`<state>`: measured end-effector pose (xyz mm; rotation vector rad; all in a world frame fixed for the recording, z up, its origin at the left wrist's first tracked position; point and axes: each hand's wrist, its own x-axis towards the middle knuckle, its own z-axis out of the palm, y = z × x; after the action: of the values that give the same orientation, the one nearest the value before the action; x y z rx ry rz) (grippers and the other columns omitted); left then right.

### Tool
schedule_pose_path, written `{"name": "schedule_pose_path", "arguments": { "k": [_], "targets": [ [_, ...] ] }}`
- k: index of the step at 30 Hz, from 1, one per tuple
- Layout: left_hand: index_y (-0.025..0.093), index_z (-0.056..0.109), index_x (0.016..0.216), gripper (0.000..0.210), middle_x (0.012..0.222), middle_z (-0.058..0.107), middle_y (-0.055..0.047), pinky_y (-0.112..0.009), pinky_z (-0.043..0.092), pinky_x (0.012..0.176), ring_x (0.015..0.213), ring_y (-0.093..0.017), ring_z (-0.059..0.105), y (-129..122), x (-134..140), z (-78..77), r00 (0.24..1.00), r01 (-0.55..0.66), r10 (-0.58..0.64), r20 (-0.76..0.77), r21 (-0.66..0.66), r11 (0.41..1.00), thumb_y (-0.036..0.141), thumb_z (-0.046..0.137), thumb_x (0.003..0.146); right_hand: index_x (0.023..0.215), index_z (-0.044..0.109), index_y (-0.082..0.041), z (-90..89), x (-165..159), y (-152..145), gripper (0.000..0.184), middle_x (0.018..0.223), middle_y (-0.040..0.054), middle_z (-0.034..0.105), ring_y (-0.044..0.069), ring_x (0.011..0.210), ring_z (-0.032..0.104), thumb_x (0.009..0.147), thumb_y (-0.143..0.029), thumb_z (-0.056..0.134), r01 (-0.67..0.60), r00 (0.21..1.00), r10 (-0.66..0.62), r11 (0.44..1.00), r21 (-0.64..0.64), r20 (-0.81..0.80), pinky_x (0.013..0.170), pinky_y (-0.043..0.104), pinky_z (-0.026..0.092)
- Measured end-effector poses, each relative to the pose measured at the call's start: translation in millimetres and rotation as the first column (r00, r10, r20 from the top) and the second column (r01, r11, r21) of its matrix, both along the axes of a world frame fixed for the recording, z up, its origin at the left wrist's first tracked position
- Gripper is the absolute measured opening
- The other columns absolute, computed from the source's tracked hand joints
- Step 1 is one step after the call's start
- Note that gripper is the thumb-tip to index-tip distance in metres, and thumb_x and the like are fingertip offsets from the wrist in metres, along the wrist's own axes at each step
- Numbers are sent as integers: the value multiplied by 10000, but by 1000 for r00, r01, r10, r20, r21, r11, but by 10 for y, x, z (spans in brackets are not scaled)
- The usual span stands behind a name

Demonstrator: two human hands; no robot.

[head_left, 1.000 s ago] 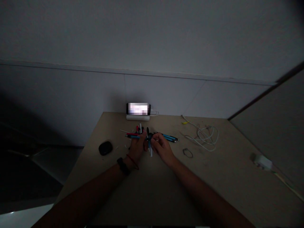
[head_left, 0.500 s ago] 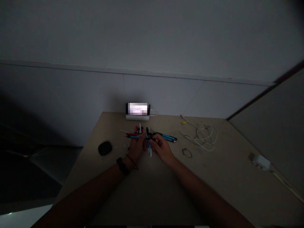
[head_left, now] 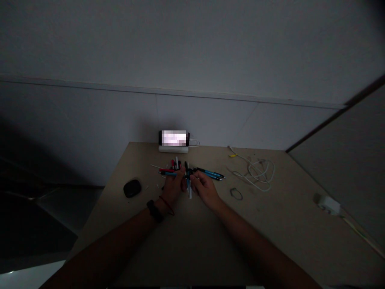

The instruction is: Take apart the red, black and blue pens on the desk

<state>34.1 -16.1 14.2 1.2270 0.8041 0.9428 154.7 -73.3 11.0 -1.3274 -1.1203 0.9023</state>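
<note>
My left hand (head_left: pixel 173 184) is closed at the middle of the tabletop, fingertips turned inward. Facing it, my right hand (head_left: pixel 205 188) pinches with thumb and forefinger. A small dark piece (head_left: pixel 189 172) shows between the fingertips; dim light hides what it is and which hand grips it. Past the left fingers a blue-and-black pen (head_left: pixel 169 174) sticks out leftward, beside a red pen (head_left: pixel 165 170). White and blue sticks (head_left: pixel 189 192) lie between the hands. Blue pens (head_left: pixel 212 174) with black ends rest right of my right hand.
A lit phone (head_left: pixel 173 138) leans at the wall on a white block (head_left: pixel 173 149). A black rounded case (head_left: pixel 132 188) lies left. On the right are a tangled white cable (head_left: pixel 255 174), a small loop (head_left: pixel 236 194) and a white plug block (head_left: pixel 329 205).
The view has shifted very slightly. Both hands stay at the same spot, with only a small movement of the right fingers. The pens lie as before.
</note>
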Motion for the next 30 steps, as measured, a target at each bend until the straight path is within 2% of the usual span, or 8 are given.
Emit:
{"name": "schedule_pose_path", "arguments": {
  "k": [4, 8, 14, 20, 25, 30],
  "targets": [
    [193, 473, 494, 596, 420, 451, 28, -236, 344, 461, 411, -91, 441, 1, -2, -13, 1000, 6, -6, -14, 9, 1000, 642, 528, 882, 588, 488, -214, 16, 9, -11, 600, 505, -37, 436, 111, 455, 383, 886, -734, 465, -11, 998, 11, 1000, 10, 56, 456, 257, 289],
    [191, 493, 500, 600, 429, 465, 22, -235, 346, 452, 411, -91, 447, 11, 5, -43, 1000, 11, -11, -22, 11, 1000, 656, 525, 877, 593, 496, -211, 21, 17, -7, 593, 520, -34, 446, 115, 482, 401, 881, -730, 484, 27, 996, -28, 1000, 11, 89, 478, 258, 307],
    [195, 479, 512, 582, 424, 447, 34, -230, 340, 437, 402, -88, 430, 2, 17, -8, 1000, -12, 13, 27, -22, 1000, 658, 562, 855, 773, 519, -218, -25, -9, -10, 458, 565, -62, 442, 104, 464, 364, 863, -663, 578, 19, 1000, -18, 1000, 21, -26, 445, 240, 277],
    [197, 464, 481, 612, 402, 434, 27, -233, 356, 444, 394, -92, 436, 22, 23, -39, 999, -24, 25, 20, -42, 999, 666, 534, 867, 974, 527, -231, -58, -24, -28, 339, 665, -54, 478, 113, 535, 424, 882, -542, 627, 8, 1000, -6, 997, 79, -27, 481, 231, 331],
    [195, 477, 501, 593, 434, 452, 29, -230, 349, 442, 414, -91, 434, 12, 27, -30, 999, -22, 23, 34, -53, 998, 663, 552, 858, 963, 498, -243, -19, -53, -24, 352, 686, -56, 505, 96, 497, 407, 861, -543, 650, -31, 998, 36, 995, 92, -57, 472, 227, 340],
    [198, 475, 501, 587, 426, 454, 23, -241, 364, 470, 427, -102, 450, -4, 21, -28, 1000, 4, -4, -6, -8, 1000, 638, 524, 886, 780, 502, -223, -39, -7, 0, 432, 627, -47, 473, 108, 500, 419, 852, -636, 606, 71, 997, -71, 997, 9, 31, 456, 234, 320]
  ]
}}
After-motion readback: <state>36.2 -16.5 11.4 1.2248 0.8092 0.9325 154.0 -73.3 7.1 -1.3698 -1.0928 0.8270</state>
